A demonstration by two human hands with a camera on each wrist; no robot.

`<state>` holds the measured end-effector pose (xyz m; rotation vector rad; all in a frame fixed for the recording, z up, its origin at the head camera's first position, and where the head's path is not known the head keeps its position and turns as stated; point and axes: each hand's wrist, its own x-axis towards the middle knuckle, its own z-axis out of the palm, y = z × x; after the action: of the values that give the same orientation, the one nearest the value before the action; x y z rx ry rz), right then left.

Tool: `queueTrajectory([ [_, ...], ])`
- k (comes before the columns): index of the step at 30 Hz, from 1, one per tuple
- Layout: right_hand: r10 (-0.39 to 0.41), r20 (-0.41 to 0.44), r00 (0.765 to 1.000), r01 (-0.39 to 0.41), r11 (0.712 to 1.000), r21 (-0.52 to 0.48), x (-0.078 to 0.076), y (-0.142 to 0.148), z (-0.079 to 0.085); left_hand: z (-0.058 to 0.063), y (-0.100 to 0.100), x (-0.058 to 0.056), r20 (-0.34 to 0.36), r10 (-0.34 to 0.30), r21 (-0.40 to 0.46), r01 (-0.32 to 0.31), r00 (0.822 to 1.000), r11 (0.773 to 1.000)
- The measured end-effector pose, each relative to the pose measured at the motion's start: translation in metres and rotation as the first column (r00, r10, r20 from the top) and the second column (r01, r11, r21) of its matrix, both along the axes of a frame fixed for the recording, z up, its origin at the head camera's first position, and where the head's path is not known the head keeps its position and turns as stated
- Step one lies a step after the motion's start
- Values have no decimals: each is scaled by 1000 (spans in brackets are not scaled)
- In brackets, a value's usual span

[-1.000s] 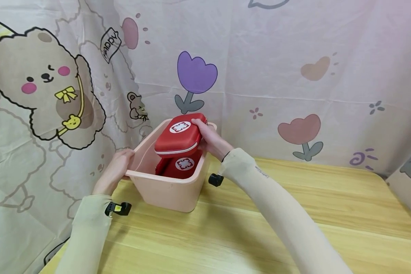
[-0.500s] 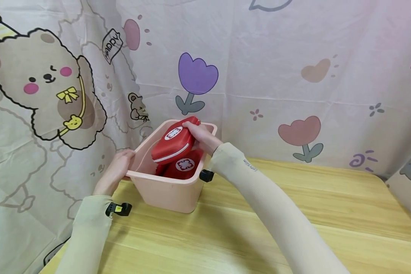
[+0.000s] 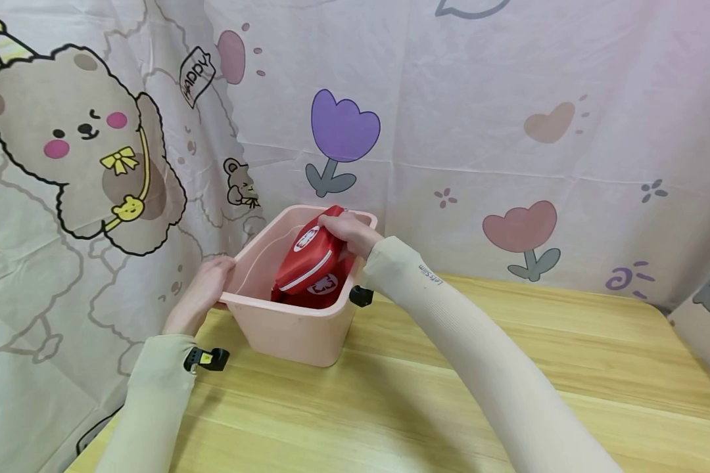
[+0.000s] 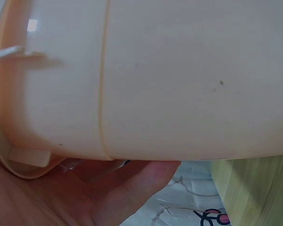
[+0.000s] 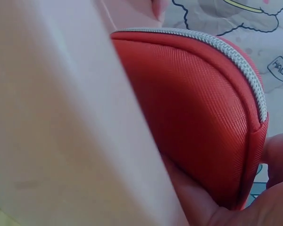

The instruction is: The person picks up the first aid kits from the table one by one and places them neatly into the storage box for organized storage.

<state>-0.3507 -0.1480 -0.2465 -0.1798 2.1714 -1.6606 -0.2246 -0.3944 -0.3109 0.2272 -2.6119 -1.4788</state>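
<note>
A pink plastic bin stands on the wooden table. My left hand grips its left rim; in the left wrist view that hand's fingers curl under the rim against the outer wall. My right hand holds a red zippered first-aid case tilted inside the bin, thumb on the upper face. The right wrist view shows the case's white zipper and fingers underneath, partly behind the bin wall. Below it lies another red case with a white emblem, mostly covered.
Patterned cloth hangs behind and to the left, close to the bin's far and left sides. The wooden table extends to the right and front. A small black camera is worn on my right wrist.
The right hand has lowered the first-aid case deeper into the bin and tilted it more steeply, hiding more of the case below. The left hand keeps its hold on the rim.
</note>
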Motion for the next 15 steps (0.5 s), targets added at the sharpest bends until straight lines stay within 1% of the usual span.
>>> queueTrajectory([
  [5, -14, -56, 998, 19, 995, 94, 1, 0, 3, 1, -1, 0, -10, 5, 3, -5, 1000, 1000],
  [9, 16, -84, 996, -2, 987, 161, -1, -2, 0, 1, -1, 1, -15, 8, 4, -8, 1000, 1000],
  [12, 17, -65, 998, -6, 987, 161, -1, -4, -4, 0, -1, 2, -13, 9, 7, -9, 1000, 1000],
  [15, -5, -37, 999, 10, 990, 141, 0, -7, -8, -2, 0, 2, -9, 9, 10, -9, 1000, 1000],
])
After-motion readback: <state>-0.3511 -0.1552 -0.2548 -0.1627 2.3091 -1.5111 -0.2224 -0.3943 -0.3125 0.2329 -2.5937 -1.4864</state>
